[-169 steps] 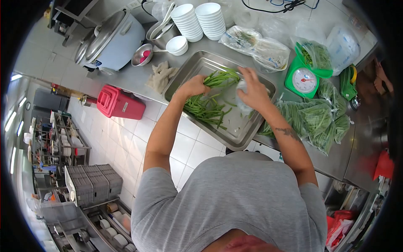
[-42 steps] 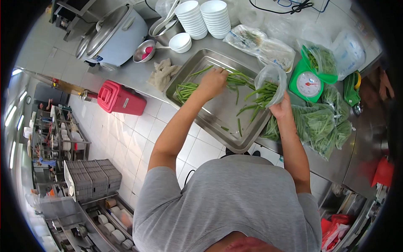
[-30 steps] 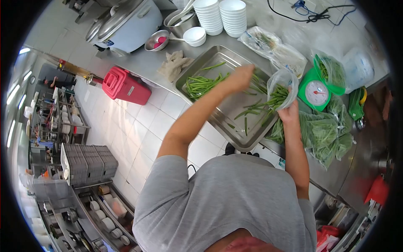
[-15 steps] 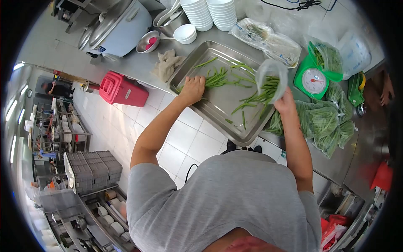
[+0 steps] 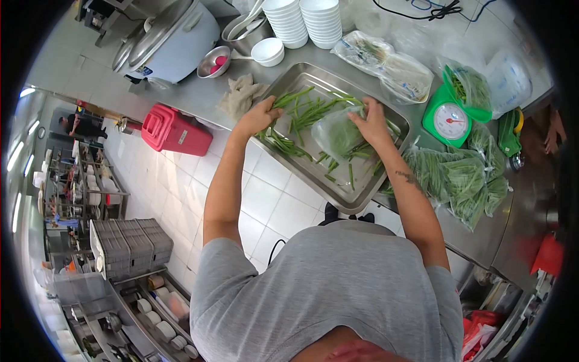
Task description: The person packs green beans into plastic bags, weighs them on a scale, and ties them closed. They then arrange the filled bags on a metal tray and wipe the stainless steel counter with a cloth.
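Loose green beans (image 5: 307, 113) lie scattered over the metal tray (image 5: 347, 202) on the counter. At the tray's left end, my left hand (image 5: 259, 117) is closed around a bunch of beans, whose ends stick out above and below the fingers. My right hand (image 5: 373, 125) pinches the edge of a clear plastic bag (image 5: 335, 134). This bag lies tilted low over the middle of the tray, and green shows through its film.
Right of the tray stand a green dial scale (image 5: 451, 120) with a bag of greens on top and several filled bean bags (image 5: 455, 178). Behind are white bowl stacks (image 5: 304, 21) and a plastic package (image 5: 386, 63). A cloth (image 5: 241, 96) lies left; a red bin (image 5: 175, 130) stands below.
My right hand has moved up and left, bringing the bag from upright to tilted over the tray's middle. My left hand has shifted slightly left with beans in it. Beans are spread differently.
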A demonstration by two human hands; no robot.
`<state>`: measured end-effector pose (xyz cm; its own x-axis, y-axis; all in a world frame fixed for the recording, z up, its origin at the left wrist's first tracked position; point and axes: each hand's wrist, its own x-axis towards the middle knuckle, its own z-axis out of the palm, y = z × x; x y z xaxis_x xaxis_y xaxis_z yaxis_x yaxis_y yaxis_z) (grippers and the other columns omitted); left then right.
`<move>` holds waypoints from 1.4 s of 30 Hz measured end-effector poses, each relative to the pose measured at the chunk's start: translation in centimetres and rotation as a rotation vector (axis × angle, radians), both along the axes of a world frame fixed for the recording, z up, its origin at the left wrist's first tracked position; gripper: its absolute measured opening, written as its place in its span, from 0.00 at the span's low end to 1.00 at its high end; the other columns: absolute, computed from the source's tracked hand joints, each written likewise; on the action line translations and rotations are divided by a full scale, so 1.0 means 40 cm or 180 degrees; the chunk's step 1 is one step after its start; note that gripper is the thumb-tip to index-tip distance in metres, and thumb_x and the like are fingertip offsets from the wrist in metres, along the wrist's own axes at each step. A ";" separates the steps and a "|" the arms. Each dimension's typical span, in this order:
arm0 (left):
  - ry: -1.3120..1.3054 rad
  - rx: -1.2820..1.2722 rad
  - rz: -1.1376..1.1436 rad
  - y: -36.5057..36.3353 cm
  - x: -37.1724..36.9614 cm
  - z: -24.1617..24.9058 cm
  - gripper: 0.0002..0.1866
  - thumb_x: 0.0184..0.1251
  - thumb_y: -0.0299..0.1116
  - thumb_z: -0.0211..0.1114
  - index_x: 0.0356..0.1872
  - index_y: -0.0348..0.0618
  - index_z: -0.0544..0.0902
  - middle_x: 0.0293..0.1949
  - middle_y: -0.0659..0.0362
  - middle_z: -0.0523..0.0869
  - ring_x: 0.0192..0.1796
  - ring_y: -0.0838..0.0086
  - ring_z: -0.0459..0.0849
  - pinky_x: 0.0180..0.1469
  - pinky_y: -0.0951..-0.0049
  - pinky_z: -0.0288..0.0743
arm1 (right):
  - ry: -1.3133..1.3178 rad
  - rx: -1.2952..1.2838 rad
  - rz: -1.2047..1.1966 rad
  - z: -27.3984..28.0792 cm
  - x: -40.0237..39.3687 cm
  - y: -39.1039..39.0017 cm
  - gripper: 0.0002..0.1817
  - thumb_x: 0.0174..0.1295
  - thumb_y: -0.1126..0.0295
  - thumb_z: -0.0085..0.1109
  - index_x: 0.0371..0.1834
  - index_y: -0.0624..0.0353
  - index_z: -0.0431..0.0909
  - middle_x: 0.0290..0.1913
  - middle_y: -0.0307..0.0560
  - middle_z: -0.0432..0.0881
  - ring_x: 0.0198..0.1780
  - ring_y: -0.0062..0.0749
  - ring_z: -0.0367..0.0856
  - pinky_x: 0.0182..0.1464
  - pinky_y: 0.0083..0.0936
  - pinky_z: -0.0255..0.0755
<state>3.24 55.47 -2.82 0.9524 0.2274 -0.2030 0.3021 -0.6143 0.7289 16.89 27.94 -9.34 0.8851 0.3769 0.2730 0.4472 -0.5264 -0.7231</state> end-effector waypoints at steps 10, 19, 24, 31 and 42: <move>-0.0392 0.1714 -0.0719 -0.090 0.108 -0.106 0.26 0.63 0.40 0.60 0.54 0.29 0.70 0.47 0.43 0.79 0.55 0.49 0.76 0.55 0.62 0.69 | 0.0055 -0.0400 0.0909 0.047 -0.224 -0.009 0.17 0.57 0.65 0.62 0.44 0.62 0.69 0.42 0.55 0.75 0.44 0.50 0.78 0.42 0.39 0.72; -0.0549 0.2704 -0.0590 -0.143 0.120 -0.238 0.16 0.55 0.27 0.54 0.45 0.29 0.72 0.44 0.43 0.79 0.48 0.53 0.77 0.47 0.61 0.72 | 0.2571 0.2082 0.0999 0.064 -0.127 -0.010 0.06 0.62 0.71 0.55 0.36 0.64 0.73 0.25 0.38 0.72 0.25 0.21 0.69 0.30 0.20 0.64; -0.0369 -0.0168 0.0206 -0.074 0.085 -0.078 0.15 0.57 0.26 0.52 0.45 0.29 0.72 0.31 0.52 0.78 0.33 0.67 0.78 0.37 0.70 0.72 | 0.2447 0.2020 0.0847 0.124 -0.080 0.043 0.09 0.62 0.69 0.56 0.39 0.65 0.75 0.26 0.37 0.72 0.21 0.19 0.67 0.23 0.20 0.62; -0.0351 -0.2238 -0.0007 -0.156 -0.042 0.010 0.21 0.59 0.27 0.54 0.54 0.33 0.71 0.34 0.59 0.78 0.33 0.77 0.76 0.32 0.80 0.71 | 0.2572 0.1816 0.0817 0.111 -0.024 0.132 0.13 0.56 0.68 0.57 0.40 0.68 0.75 0.17 0.42 0.73 0.13 0.24 0.68 0.15 0.24 0.61; 0.0078 -0.1252 -0.0203 -0.199 -0.045 -0.066 0.18 0.60 0.27 0.53 0.53 0.35 0.74 0.34 0.61 0.79 0.33 0.78 0.75 0.37 0.78 0.70 | -0.1349 -0.0410 0.0744 0.112 -0.074 0.165 0.04 0.51 0.70 0.58 0.30 0.55 0.76 0.28 0.49 0.78 0.20 0.40 0.80 0.23 0.34 0.73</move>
<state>1.45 47.50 -5.44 0.9559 0.0685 -0.2857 0.2927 -0.3078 0.9053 13.94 34.55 -4.88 0.5944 0.6061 0.5286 0.8042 -0.4501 -0.3882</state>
